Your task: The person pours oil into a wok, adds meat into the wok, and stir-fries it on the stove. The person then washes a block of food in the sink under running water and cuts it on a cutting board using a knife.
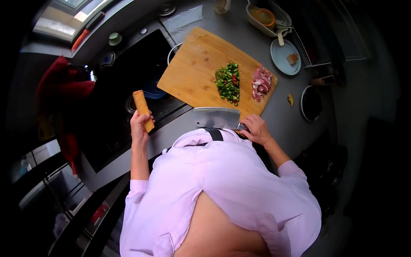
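Observation:
My left hand is wrapped round a long orange-brown block, held up over the counter's front edge beside the dark sink area. My right hand grips the handle of a wide cleaver, whose blade lies along the near edge of the wooden cutting board and points left. On the board sit a heap of chopped green and red peppers and, to its right, a pile of sliced raw meat.
Right of the board are a light blue plate with a small brown piece, a dark round bowl and a yellowish scrap. A white basket holds an orange bowl at the back. Red cloth hangs at the left.

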The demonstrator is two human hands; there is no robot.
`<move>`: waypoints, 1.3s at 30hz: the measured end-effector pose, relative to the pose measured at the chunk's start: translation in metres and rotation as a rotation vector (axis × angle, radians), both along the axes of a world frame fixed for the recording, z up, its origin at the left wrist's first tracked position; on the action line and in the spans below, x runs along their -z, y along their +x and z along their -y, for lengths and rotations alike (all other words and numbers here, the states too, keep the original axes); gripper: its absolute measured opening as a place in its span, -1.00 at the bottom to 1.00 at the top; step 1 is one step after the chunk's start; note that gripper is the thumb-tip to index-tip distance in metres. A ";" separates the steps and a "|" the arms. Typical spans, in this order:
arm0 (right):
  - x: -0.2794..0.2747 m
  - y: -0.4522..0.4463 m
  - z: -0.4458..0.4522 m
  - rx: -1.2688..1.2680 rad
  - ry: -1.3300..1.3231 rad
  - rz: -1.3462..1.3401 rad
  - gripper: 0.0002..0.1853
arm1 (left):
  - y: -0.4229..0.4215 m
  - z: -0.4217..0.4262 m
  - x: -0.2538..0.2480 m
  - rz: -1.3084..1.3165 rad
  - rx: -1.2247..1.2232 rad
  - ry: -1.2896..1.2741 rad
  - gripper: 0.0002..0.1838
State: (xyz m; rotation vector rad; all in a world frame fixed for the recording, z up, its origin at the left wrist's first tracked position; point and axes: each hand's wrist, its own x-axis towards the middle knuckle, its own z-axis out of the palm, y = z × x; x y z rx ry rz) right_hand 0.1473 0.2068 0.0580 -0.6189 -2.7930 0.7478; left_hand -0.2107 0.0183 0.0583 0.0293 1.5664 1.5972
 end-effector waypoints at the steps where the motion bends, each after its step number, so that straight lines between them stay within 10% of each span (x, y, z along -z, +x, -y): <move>1: 0.002 -0.003 0.001 -0.039 -0.047 0.003 -0.67 | 0.000 -0.001 -0.001 -0.001 -0.003 -0.002 -0.69; 18: -0.007 -0.125 0.003 0.082 0.068 -0.122 -0.63 | -0.001 0.018 0.014 0.252 -0.085 0.051 -0.51; 23: -0.013 -0.074 -0.132 0.810 0.080 -0.243 -0.72 | -0.001 0.025 0.015 0.389 -0.088 0.332 -0.59; 27: 0.044 0.000 -0.256 1.019 0.741 0.078 -0.65 | 0.000 0.031 0.009 0.402 -0.147 0.391 -0.60; 29: 0.040 0.006 -0.288 1.154 0.134 0.199 -0.50 | 0.000 0.034 0.009 0.407 -0.137 0.438 -0.57; 33: 0.093 0.027 -0.332 1.110 0.246 0.136 -0.59 | 0.000 0.038 -0.007 0.399 -0.229 0.423 -0.57; 37: 0.072 0.016 -0.312 1.377 -0.624 -0.763 -0.83 | -0.008 0.056 -0.014 0.353 -0.281 0.450 -0.56; 39: 0.047 -0.001 -0.279 1.121 -0.932 -0.981 -0.81 | -0.014 0.067 -0.012 0.333 -0.306 0.474 -0.56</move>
